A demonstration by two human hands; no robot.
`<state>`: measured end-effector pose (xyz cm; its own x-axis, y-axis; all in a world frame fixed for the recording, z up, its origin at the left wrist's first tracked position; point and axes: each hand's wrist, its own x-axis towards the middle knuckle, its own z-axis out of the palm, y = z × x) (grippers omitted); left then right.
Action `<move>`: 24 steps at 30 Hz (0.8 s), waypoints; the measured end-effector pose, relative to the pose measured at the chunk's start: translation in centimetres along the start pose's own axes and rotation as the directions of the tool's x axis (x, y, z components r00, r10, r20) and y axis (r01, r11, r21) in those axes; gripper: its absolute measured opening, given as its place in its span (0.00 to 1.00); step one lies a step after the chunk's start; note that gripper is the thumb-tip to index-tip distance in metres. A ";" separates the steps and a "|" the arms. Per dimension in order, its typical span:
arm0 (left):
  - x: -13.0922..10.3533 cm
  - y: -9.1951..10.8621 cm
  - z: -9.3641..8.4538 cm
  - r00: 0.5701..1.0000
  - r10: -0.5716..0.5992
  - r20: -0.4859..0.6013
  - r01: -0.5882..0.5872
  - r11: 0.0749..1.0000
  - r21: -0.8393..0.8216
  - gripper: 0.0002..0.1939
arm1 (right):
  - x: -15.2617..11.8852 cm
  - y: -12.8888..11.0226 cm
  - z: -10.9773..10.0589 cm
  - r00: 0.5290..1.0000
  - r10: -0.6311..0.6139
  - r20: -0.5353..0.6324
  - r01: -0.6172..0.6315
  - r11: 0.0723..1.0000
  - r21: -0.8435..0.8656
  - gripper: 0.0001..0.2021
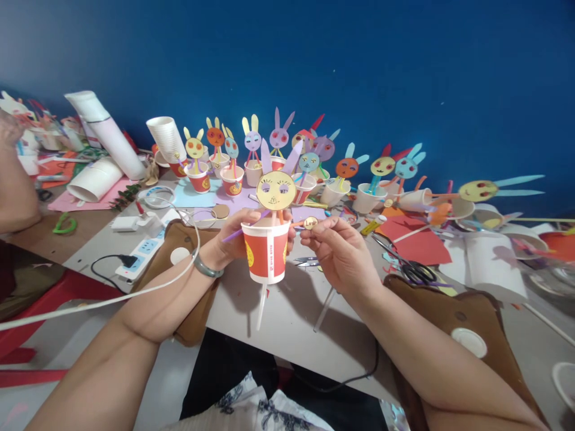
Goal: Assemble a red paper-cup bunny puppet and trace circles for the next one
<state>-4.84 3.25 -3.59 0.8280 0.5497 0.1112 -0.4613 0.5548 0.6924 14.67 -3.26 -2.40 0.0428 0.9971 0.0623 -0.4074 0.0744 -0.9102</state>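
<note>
A red and white paper cup is held up over the table, my left hand wrapped round its left side and back. From the cup rises a yellow paper rabbit face with purple ears, drawn lashes and purple eyes. An orange strip reaches right from it to a small round tag with writing. My right hand pinches this tag between thumb and fingers, beside the cup. A white stick shows below the cup.
Several cups with paper rabbits line the blue wall. Scissors and red paper lie right. A power strip and white cable are left, near brown cushions. Another person's arm is far left.
</note>
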 end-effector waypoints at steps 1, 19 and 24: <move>0.0 -0.1 -0.1 1.000 0.004 0.016 -0.004 1.000 -0.011 0.25 | 0.0 0.0 0.0 1.000 0.009 -0.007 -0.009 1.000 0.000 0.14; -0.2 -0.2 -0.1 0.999 -0.004 0.044 0.004 1.000 -0.015 0.23 | 0.1 -0.3 0.1 0.999 0.047 -0.001 -0.047 0.999 0.016 0.18; -0.1 -0.1 0.0 0.998 -0.001 0.056 0.001 1.000 0.003 0.23 | 0.0 -0.5 0.2 0.996 0.084 0.023 -0.085 0.996 0.021 0.17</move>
<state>-4.88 3.10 -3.66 0.8451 0.5132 0.1498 -0.4593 0.5535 0.6947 14.70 -3.30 -1.90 -0.0131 0.9999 -0.0052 -0.4285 -0.0103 -0.9035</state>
